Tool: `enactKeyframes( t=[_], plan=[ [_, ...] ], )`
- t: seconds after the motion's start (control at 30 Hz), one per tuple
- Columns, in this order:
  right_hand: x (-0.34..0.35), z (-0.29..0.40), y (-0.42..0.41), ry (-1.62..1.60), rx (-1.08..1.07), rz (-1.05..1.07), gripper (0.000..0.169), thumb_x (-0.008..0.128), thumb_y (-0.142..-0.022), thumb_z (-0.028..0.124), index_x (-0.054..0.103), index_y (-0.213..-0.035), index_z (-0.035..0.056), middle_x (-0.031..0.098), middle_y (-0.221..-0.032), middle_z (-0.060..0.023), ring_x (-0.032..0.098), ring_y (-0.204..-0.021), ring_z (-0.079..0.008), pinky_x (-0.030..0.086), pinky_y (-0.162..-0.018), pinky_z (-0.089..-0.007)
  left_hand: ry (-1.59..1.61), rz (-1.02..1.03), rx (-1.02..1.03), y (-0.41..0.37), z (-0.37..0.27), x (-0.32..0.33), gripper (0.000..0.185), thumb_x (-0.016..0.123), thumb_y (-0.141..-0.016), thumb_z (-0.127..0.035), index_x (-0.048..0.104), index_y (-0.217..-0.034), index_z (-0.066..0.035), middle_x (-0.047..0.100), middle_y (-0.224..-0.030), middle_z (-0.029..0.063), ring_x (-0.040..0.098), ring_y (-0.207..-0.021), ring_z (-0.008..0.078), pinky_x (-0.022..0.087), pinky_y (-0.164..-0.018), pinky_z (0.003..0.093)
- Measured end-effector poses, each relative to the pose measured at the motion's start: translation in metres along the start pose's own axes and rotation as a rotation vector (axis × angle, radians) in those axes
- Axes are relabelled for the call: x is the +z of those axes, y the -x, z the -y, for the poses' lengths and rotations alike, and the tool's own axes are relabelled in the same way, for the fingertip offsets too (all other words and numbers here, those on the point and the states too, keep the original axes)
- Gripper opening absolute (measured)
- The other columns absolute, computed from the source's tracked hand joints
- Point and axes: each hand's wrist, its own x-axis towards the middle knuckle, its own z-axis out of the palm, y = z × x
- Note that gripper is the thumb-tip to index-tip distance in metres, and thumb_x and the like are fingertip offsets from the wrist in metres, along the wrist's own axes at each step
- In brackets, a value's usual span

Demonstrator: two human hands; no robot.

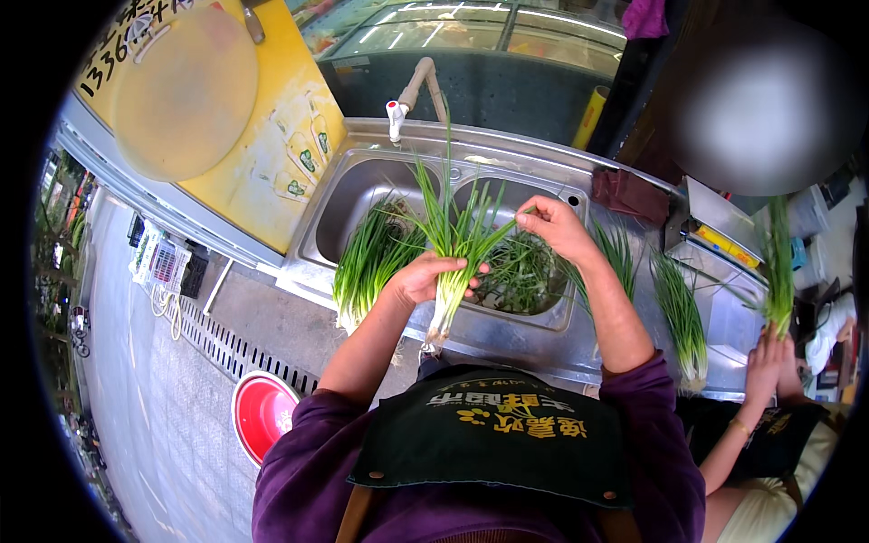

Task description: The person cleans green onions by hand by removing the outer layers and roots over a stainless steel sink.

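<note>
My left hand (434, 277) grips a bunch of green onions (451, 288) around its pale lower stalks, roots down towards me and leaves fanned out over the sink. With thumb and forefinger, my right hand (553, 222) pinches a leaf tip at the bunch's right side. A larger heap of green onions (370, 265) lies over the front edge of the left basin (346, 197). Loose green leaves and trimmings (523, 271) fill much of the right basin (567, 298), partly hidden behind the bunch and my hands.
More green onions (681, 326) lie on the steel counter at right. A co-worker's hands (767, 360) hold another bunch there. A tap (395, 119) stands behind the left basin, and a dark red cloth (631, 193) behind the right. A red basin (265, 417) sits on the floor.
</note>
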Motion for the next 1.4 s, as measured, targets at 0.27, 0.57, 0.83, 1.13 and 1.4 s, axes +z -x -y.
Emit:
enactKeyframes(
  t=[0.27,0.57,0.83,1.13,1.4],
  plan=[
    [-0.003,-0.016,0.009,-0.121,0.105,-0.105,0.019,0.065,-0.089,0.021,0.060,-0.081,0.0048,0.057,-0.071,0.0033,0.050,-0.065,-0.0052,0.042,-0.062,-0.0212,-0.072,-0.140,0.035,-0.013,0.006,0.005,0.031,0.062,-0.089,-0.009,0.055,-0.116,0.002,0.065,-0.104,0.0115,0.065,-0.081,0.0180,0.059,-0.070,0.0344],
    [-0.003,-0.019,0.029,0.203,0.050,-0.145,0.011,0.064,-0.086,0.013,0.063,-0.093,0.0050,0.062,-0.076,-0.0032,0.059,-0.070,-0.0120,0.047,-0.067,-0.0276,-0.126,-0.236,-0.006,-0.028,0.015,0.006,0.031,0.063,-0.087,-0.006,0.054,-0.116,-0.001,0.066,-0.103,0.0120,0.064,-0.077,0.0180,0.058,-0.066,0.0334],
    [-0.011,0.026,0.048,0.972,-0.462,-0.411,0.023,0.067,-0.077,0.011,0.065,-0.100,0.0089,0.061,-0.100,-0.0062,0.055,-0.094,-0.0264,0.046,-0.081,-0.0365,-0.291,-0.204,-0.106,-0.060,0.027,0.019,0.035,0.064,-0.086,-0.005,0.051,-0.119,-0.003,0.065,-0.101,0.0120,0.063,-0.075,0.0166,0.057,-0.064,0.0318],
    [-0.017,-0.032,0.092,1.174,-0.245,-0.175,0.012,0.063,-0.075,0.025,0.069,-0.074,0.0141,0.060,-0.084,-0.0019,0.053,-0.093,-0.0203,0.042,-0.084,-0.0375,-0.444,-0.112,-0.311,-0.085,0.045,0.023,0.032,0.062,-0.087,-0.006,0.052,-0.116,-0.002,0.066,-0.098,0.0131,0.063,-0.071,0.0176,0.056,-0.059,0.0310],
    [-0.024,-0.068,0.141,0.767,-0.005,-0.478,0.010,0.058,-0.079,0.017,0.061,-0.077,0.0080,0.059,-0.078,-0.0071,0.058,-0.078,-0.0265,0.048,-0.068,-0.0396,-0.573,-0.031,-0.455,-0.117,0.066,0.054,0.033,0.063,-0.085,-0.007,0.053,-0.116,-0.003,0.066,-0.096,0.0133,0.062,-0.069,0.0179,0.055,-0.059,0.0326]
  ],
)
